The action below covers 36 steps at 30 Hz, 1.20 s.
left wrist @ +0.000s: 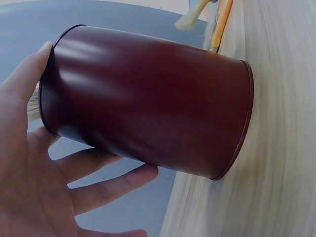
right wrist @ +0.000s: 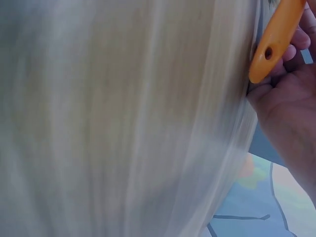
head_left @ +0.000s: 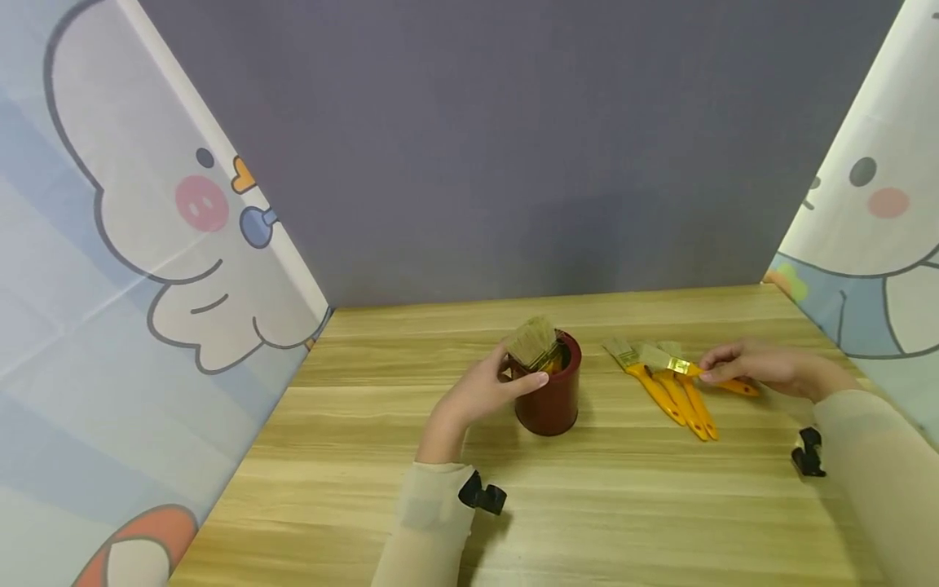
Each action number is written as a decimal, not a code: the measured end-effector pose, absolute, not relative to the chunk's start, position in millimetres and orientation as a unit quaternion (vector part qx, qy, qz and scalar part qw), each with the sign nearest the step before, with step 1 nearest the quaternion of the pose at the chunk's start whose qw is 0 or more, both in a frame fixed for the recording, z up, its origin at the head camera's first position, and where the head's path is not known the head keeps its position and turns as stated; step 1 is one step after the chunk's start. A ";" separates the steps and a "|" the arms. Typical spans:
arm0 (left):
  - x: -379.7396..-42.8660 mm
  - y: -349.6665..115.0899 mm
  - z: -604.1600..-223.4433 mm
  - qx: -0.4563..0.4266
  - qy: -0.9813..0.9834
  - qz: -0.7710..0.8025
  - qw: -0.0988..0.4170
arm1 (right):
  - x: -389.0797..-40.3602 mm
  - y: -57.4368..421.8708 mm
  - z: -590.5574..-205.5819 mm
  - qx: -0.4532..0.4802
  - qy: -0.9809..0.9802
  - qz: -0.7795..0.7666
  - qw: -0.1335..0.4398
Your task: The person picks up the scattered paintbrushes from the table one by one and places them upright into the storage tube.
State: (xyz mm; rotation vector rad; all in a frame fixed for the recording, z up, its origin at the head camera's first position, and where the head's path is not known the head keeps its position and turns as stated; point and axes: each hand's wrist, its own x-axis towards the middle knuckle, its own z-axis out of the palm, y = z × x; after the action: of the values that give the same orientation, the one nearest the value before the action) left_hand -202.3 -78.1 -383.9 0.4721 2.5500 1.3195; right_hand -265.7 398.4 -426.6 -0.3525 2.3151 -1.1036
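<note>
A dark red can [head_left: 548, 410] stands upright on the wooden tabletop, with the bristles of a paintbrush [head_left: 531, 342] above its rim. My left hand [head_left: 480, 395] holds the can near the top, thumb at the rim and fingers along the other side, as the left wrist view shows. To the right of the can, my right hand [head_left: 770, 367] pinches another paintbrush [head_left: 681, 367] by its orange handle, bristles toward the can. In the right wrist view, the holed end of that handle [right wrist: 279, 39] sticks out past the fingers. Most of the can's inside is hidden.
Several orange-handled paintbrushes [head_left: 654, 395] lie bunched under and beside the held one. Behind the tabletop [head_left: 352, 408] rises a grey panel [head_left: 469, 163]. Cartoon-printed sheets [head_left: 147, 204] stand at both sides.
</note>
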 end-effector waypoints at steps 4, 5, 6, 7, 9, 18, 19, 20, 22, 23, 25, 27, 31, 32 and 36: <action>-203.7 -79.1 -382.8 0.168 0.872 0.445 0.115 | -267.1 404.6 -426.6 -0.131 0.858 -0.422 0.260; -203.6 -79.7 -382.5 0.168 0.873 0.443 0.116 | -267.5 406.0 -426.4 -0.135 0.856 -0.430 0.254; -203.3 -80.3 -382.0 0.170 0.874 0.441 0.117 | -267.0 406.3 -425.2 -0.139 0.853 -0.442 0.240; -203.0 -80.8 -381.6 0.169 0.875 0.438 0.119 | -266.4 405.3 -423.1 -0.140 0.851 -0.455 0.224; -201.9 -81.8 -379.7 0.167 0.877 0.432 0.127 | -263.9 398.7 -417.1 -0.145 0.837 -0.497 0.177; -202.2 -82.0 -371.0 0.156 0.890 0.404 0.143 | -255.7 326.6 -362.9 -0.188 0.802 -0.566 0.036; -202.9 -81.9 -370.7 0.156 0.891 0.403 0.142 | -254.5 317.4 -356.1 -0.186 0.808 -0.559 0.033; -203.5 -81.8 -370.5 0.156 0.891 0.403 0.142 | -253.8 308.6 -350.3 -0.184 0.807 -0.560 0.029; -204.6 -81.5 -370.3 0.156 0.890 0.404 0.142 | -252.6 291.5 -340.4 -0.186 0.796 -0.575 0.022; -205.1 -81.4 -370.2 0.156 0.890 0.405 0.143 | -251.8 283.7 -336.1 -0.189 0.787 -0.587 0.022; -205.9 -81.1 -369.8 0.154 0.889 0.406 0.146 | -249.8 269.3 -329.1 -0.195 0.777 -0.599 0.019; -206.2 -80.8 -369.3 0.154 0.888 0.407 0.149 | -247.3 256.1 -323.6 -0.199 0.776 -0.598 0.015; -206.9 -80.5 -367.9 0.153 0.886 0.411 0.153 | -240.9 234.1 -316.2 -0.209 0.808 -0.550 -0.010; -207.1 -80.5 -367.6 0.152 0.886 0.410 0.153 | -240.0 229.2 -315.2 -0.215 0.812 -0.543 -0.017; -207.9 -80.6 -367.4 0.149 0.888 0.406 0.153 | -238.1 213.3 -316.3 -0.232 0.805 -0.545 -0.034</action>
State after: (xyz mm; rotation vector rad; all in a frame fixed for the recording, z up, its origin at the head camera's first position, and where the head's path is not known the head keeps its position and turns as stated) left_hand -207.9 -80.6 -367.4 0.4262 2.5476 1.1654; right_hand -238.1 213.3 -316.3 -0.7459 2.5847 -1.7518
